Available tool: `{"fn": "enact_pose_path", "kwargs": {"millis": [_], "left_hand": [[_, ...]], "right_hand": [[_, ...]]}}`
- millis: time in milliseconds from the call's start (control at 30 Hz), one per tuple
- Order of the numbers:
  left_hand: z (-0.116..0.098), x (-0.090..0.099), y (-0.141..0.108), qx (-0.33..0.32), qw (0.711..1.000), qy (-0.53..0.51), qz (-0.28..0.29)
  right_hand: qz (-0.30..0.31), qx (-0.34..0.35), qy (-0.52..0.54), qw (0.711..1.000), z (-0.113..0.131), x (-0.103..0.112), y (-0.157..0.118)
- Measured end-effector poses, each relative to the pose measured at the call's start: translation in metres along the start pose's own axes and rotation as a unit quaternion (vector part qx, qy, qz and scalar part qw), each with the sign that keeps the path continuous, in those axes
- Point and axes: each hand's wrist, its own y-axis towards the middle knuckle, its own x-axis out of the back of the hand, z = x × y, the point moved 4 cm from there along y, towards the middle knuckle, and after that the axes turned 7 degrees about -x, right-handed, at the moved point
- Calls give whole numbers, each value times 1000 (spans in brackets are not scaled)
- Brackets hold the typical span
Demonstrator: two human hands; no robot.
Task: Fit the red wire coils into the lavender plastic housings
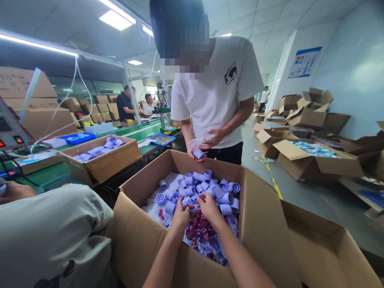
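Both my hands are inside an open cardboard box [141, 224], above a pile of pale purple plastic cups [226, 198] and small red parts [198, 226]. My left hand [181, 218] has its fingers bent together, with a bit of red at the tips. Close beside it, my right hand [209, 208] pinches a small red part between thumb and fingers. The exact kind of these red pieces is too small to tell. Clear plastic pieces [214, 244] lie in the near part of the box, under and between my forearms.
Across the box stands a person in a white shirt [216, 96], holding a purple cup [198, 154] and clear plastic. At left are another person's sleeve [54, 236] and a carton of purple cups [99, 150]. Open cartons [318, 160] line the right side.
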Motion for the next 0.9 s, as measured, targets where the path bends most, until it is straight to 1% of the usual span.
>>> {"fn": "enact_pose_path", "kwargs": {"millis": [67, 100, 233, 333, 433, 567, 700, 800, 900], "left_hand": [[-2, 0, 0, 39, 999, -7, -13], [-5, -1, 0, 46, 999, -12, -15], [-17, -2, -3, 31, 999, -36, -13], [-19, 0, -6, 29, 994, -97, -44], [-19, 1, -7, 41, 988, -134, -59], [-18, -1, -7, 50, 990, -128, -21], [-17, -3, -7, 37, 992, -120, 19], [-19, -4, -8, 28, 991, -124, 32], [-21, -4, -9, 21, 992, -120, 33]], "right_hand": [[21, 8, 6, 1000, 2, -3, -1], [31, 11, 11, 999, 4, -5, -2], [69, 14, 35, 997, 8, -12, -6], [98, 5, 76, 992, 12, -14, -7], [104, 4, 95, 990, 17, -12, -7], [109, 28, 77, 991, 21, -10, -12], [110, 60, 29, 992, 23, -8, -16], [107, 78, 6, 991, 23, -7, -16], [112, 70, -8, 991, 20, -8, -14]]}}
